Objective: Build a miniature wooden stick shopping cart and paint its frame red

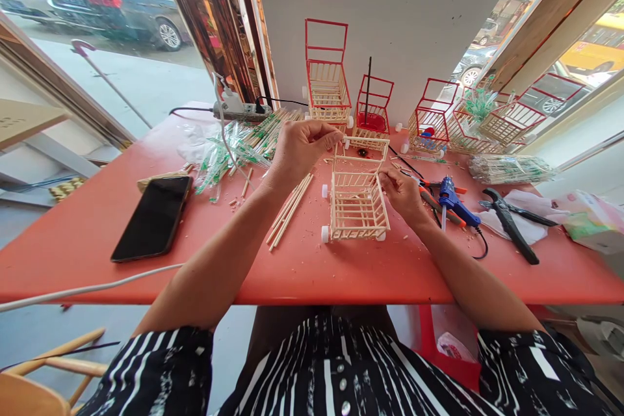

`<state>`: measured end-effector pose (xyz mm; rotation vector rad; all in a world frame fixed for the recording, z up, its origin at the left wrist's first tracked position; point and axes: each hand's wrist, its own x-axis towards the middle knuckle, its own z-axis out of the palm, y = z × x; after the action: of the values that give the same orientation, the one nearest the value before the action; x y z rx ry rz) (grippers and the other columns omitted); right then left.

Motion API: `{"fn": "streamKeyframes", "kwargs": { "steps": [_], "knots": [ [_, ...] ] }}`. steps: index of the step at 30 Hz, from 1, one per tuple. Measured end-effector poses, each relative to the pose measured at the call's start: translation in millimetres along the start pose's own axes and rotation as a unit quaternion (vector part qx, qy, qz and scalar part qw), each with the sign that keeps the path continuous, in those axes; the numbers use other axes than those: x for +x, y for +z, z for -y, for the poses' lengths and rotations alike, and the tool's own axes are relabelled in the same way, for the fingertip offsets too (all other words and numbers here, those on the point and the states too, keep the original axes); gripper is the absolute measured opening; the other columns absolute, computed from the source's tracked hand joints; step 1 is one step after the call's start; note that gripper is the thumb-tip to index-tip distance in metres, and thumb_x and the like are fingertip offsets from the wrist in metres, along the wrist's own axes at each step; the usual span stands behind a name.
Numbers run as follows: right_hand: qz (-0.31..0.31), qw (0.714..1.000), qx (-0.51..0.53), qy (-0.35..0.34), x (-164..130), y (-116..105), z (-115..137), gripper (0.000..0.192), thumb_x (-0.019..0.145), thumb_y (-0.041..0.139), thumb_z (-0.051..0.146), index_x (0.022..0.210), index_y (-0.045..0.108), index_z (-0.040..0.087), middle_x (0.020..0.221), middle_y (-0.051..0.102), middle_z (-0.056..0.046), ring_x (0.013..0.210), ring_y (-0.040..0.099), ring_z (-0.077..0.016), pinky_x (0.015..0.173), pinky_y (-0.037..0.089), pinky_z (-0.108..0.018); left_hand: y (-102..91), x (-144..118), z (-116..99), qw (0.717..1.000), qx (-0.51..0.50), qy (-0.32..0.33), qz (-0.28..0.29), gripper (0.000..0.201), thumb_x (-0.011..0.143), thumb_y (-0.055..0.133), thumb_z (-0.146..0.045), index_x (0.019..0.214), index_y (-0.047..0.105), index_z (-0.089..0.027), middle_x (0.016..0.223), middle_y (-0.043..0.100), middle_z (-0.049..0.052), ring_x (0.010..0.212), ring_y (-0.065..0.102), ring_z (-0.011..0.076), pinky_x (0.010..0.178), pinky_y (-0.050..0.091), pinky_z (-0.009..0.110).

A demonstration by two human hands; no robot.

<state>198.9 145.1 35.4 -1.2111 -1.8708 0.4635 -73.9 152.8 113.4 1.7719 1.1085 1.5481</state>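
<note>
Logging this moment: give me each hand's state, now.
Left hand: fingers pinched at the top rail of the stick cart.
Right hand: fingertips closed on the cart's right side.

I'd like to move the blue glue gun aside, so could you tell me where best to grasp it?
Grip the blue glue gun by its handle, coming from above: it lies flat on the red table, cord trailing toward the near edge.

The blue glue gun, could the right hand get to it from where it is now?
Probably yes. The glue gun lies on the table just beside the right hand, with nothing between them, though that hand now touches the stick cart.
</note>
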Motion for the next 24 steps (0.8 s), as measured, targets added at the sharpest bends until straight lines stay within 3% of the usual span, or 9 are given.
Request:
{"fn": "streamKeyframes", "kwargs": {
  "steps": [24],
  "knots": [
    [-0.004,1.0,0.006,-0.002,1.3,2.4,-2.0,0.055,0.103,0.054,0.074,0.084,0.065,0.024,0.077,0.066,-0.003,0.069,0.056,-0.0178,0.07,0.049,-0.033,2.6,1.1,13.0,0.999,0.004,0.032,-0.003,0.018,0.092,0.081,-0.029,0.077,0.083,-0.019,0.064,0.073,0.001,0.057,0.061,0.0091,0.057,0.047,0.023]
  ]
}}
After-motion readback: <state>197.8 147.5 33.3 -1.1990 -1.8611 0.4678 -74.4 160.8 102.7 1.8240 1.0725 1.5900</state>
